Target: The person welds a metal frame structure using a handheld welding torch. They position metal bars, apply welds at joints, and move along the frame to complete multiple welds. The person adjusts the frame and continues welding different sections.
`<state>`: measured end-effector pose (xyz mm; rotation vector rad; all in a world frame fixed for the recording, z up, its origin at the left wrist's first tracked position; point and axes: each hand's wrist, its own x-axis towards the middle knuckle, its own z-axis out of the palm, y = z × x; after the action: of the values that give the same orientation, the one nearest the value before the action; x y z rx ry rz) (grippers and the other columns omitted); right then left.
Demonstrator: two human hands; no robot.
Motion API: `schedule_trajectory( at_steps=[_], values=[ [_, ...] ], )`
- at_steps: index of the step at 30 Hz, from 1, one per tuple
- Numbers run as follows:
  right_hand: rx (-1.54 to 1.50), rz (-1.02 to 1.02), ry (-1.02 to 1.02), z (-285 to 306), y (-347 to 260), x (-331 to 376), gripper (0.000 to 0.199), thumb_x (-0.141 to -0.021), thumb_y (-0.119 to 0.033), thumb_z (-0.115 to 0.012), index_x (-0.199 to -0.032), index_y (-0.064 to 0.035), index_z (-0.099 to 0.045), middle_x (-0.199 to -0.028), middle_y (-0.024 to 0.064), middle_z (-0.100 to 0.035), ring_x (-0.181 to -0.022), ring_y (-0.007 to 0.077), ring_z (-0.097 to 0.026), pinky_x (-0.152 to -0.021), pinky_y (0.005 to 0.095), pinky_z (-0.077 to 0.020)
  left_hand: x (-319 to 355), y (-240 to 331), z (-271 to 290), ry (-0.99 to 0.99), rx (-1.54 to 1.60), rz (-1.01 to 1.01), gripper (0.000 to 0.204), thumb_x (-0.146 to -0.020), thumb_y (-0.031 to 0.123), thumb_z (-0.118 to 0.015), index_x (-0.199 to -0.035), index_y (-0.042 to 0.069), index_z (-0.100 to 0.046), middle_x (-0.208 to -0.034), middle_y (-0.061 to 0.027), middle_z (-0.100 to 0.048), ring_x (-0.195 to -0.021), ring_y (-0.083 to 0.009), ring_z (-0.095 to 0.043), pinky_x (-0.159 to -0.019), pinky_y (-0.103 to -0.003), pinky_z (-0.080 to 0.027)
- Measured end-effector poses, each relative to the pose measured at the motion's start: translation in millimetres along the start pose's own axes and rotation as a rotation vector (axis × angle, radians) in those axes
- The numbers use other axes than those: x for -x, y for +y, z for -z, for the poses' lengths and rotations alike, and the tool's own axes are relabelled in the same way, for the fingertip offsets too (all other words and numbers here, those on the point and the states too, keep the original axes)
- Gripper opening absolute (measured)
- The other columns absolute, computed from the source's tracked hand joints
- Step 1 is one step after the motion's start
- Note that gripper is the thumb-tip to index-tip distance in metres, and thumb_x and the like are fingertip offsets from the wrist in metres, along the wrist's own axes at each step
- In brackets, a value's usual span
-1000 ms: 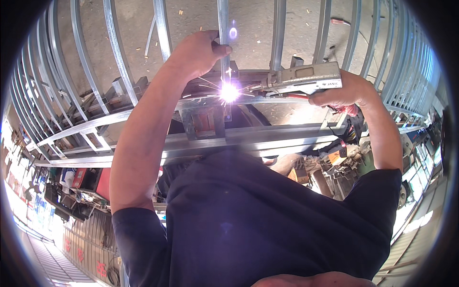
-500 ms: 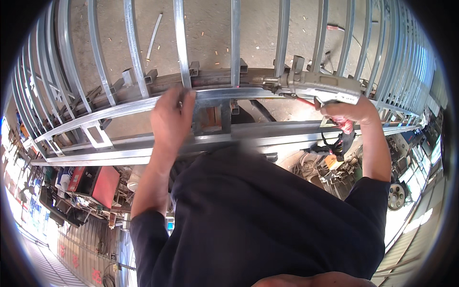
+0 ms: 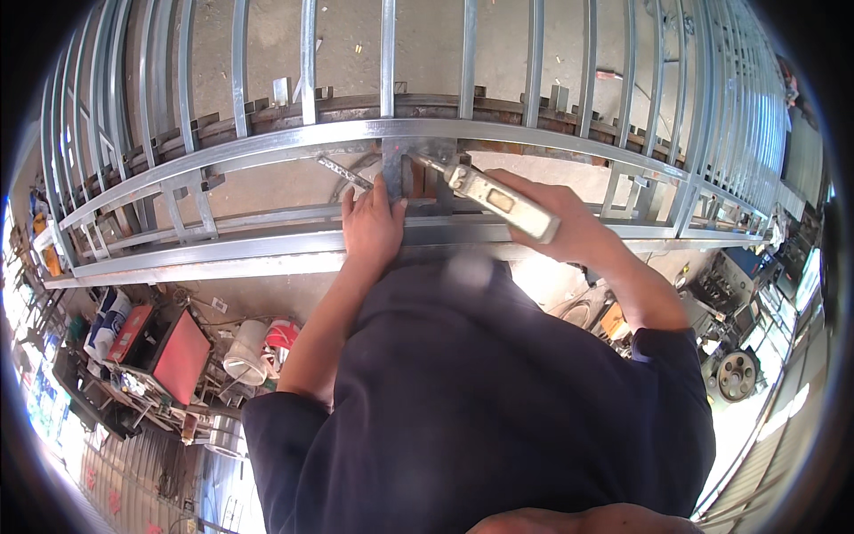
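Note:
Near the middle, my left hand point(image 3: 372, 230) is at an upright dark metal plate point(image 3: 392, 165) below the curved rail. Its fingers point up, and a short mottled strip point(image 3: 342, 171) sticks out from them; its exact kind is unclear. Closed around the grip of a pale welding gun point(image 3: 505, 203) is my right hand point(image 3: 565, 218). The gun's nozzle slants up and left toward the plate, where a small red light spot shows. The gun's body covers part of the grip. Both hands are over the opening between the upper curved rail point(image 3: 302, 135) and the lower rail point(image 3: 294, 265).
Beyond the rail, several galvanised bars point(image 3: 388, 62) run away from me. Short square tube stubs and a rusty beam point(image 3: 347, 110) lie underneath them. Behind me stand a red-topped cabinet point(image 3: 182, 356), a white bucket point(image 3: 245, 356) and a wheel point(image 3: 737, 374).
My right hand has brought the welding gun left and closer to the plate, turning it diagonal. My left hand has come lower, off the curved rail to the plate. The view has shifted.

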<state>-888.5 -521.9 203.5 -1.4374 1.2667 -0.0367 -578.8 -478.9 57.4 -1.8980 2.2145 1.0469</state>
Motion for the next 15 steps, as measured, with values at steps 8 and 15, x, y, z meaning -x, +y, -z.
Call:
schedule_trajectory(
  at_steps=[8,15],
  values=[
    [0.314,0.201,0.243,-63,-8,-5,0.096,-0.076,-0.034,-0.09,-0.161,-0.0232,-0.046,-0.112,0.0153,-0.075,-0.096,0.0398,-0.075,-0.082,0.0476,-0.0598,4,-2,-9,0.136,-0.046,-0.036,0.061,-0.105,0.036,-0.058,-0.151,-0.002,-0.049,-0.112,-0.0178,-0.077,-0.114,-0.0334,-0.07,-0.123,-0.057,-0.031],
    [0.46,0.272,0.336,-82,-5,-10,0.095,-0.077,-0.031,-0.088,-0.161,-0.0239,-0.045,-0.107,0.0145,-0.075,-0.092,0.0394,-0.075,-0.079,0.0478,-0.0597,4,-1,-13,0.178,-0.058,-0.031,0.061,-0.103,0.037,-0.057,-0.15,-0.002,-0.05,-0.104,-0.019,-0.078,-0.108,-0.0355,-0.073,-0.116,-0.056,-0.037]
  ],
)
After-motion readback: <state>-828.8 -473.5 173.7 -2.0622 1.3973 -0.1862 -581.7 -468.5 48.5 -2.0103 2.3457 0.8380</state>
